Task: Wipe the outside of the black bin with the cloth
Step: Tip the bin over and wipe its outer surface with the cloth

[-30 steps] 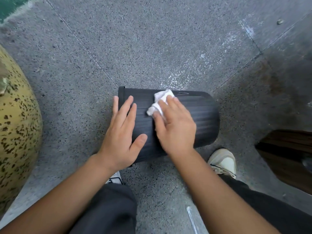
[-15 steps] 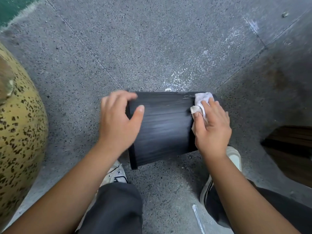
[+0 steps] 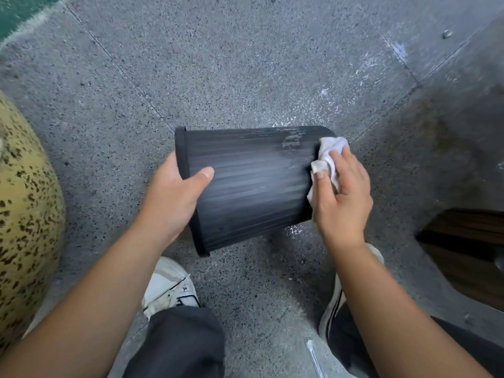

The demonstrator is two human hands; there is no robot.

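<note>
The black ribbed bin [image 3: 253, 186] lies on its side on the grey speckled floor, rim to the left and base to the right. My left hand [image 3: 174, 197] grips the rim end, thumb across the ribbed wall. My right hand [image 3: 341, 197] presses a crumpled white cloth [image 3: 328, 156] against the bin's base end. Pale smears show on the upper right of the bin's wall. The bin's opening and its far side are hidden.
A large yellow-green speckled rounded object [image 3: 24, 225] bulges in at the left. My two white shoes [image 3: 170, 290] and dark trouser legs sit just below the bin. A dark wooden recess [image 3: 469, 249] lies at the right, under a grey raised slab.
My right hand slid the cloth from the bin's left-middle to its base end. My left hand went from lying flat on the wall to gripping the rim, and the bin turned slightly.
</note>
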